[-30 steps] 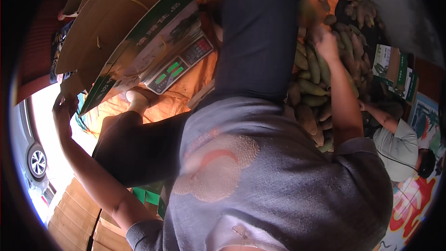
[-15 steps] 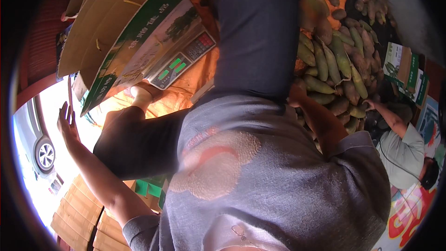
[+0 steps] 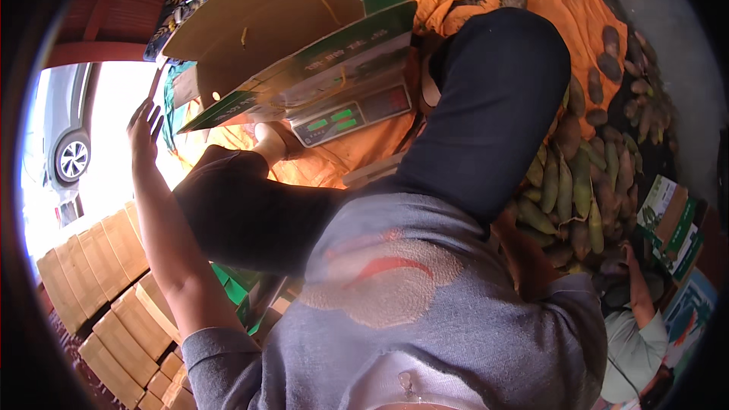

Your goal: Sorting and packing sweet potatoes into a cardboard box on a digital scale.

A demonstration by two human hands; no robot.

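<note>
My left hand point(image 3: 143, 130) is raised at the left with its fingers apart, holding nothing I can see. It is closest to the lower corner of a large open cardboard box point(image 3: 304, 68), green and printed outside, with cord handles. Against the box is a weighing scale point(image 3: 353, 115) with lit green displays and a keypad. My right forearm point(image 3: 524, 258) reaches down beside my bent leg, whose dark trouser hides the hand and fingers. Just past that leg lies a heap of long green and reddish-brown root vegetables point(image 3: 581, 182).
An orange sheet point(image 3: 326, 163) covers the floor beneath. Stacked brown cartons point(image 3: 106, 266) stand at the lower left. Another person's arm point(image 3: 642, 285) reaches toward the heap at the right, near small green-and-white boxes point(image 3: 672, 220). A car point(image 3: 68, 137) shows outside at the left.
The view has swung, moving the box and scale rightward in the picture. My left hand stays raised and open. My right hand, partly visible before, is now behind my leg.
</note>
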